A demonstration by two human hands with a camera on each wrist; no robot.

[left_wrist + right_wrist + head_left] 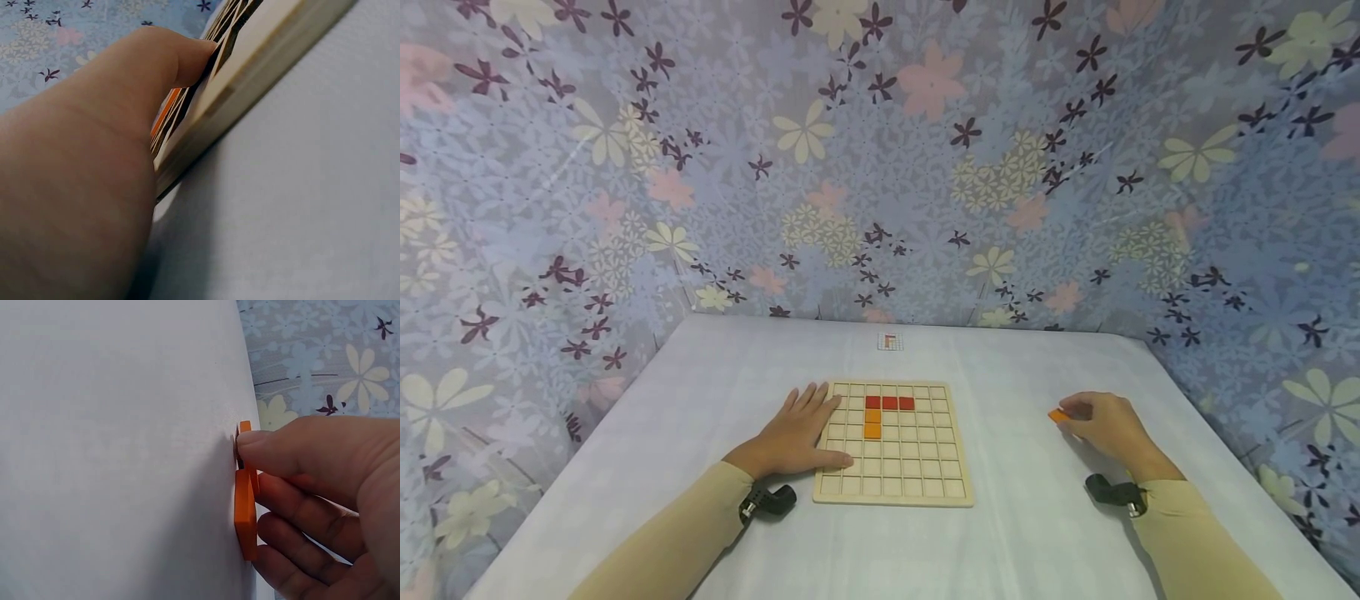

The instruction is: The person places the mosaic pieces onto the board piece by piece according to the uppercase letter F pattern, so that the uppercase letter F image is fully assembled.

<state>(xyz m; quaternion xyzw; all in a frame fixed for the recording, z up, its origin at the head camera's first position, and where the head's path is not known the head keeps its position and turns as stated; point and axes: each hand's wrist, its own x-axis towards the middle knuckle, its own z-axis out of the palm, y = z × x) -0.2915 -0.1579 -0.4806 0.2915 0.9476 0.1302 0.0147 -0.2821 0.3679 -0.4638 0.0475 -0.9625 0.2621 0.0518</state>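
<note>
A wooden grid board (925,492) lies on the table, with three red tiles (890,402) in a row and two orange tiles (872,422) in a column under the leftmost red one. My left hand (793,433) rests on the board's left edge, fingers straight; its thumb lies over the rim in the left wrist view, where the board's side (206,119) shows. Off to the right of the board, my right hand (1105,425) pinches an orange tile (1057,415). The right wrist view shows orange pieces (245,512) at the fingertips; their exact number is unclear.
A small card (891,342) with a printed grid pattern lies behind the board, near the back edge of the white-covered table (1015,533). Flowered cloth (925,167) stands behind the table and along its sides.
</note>
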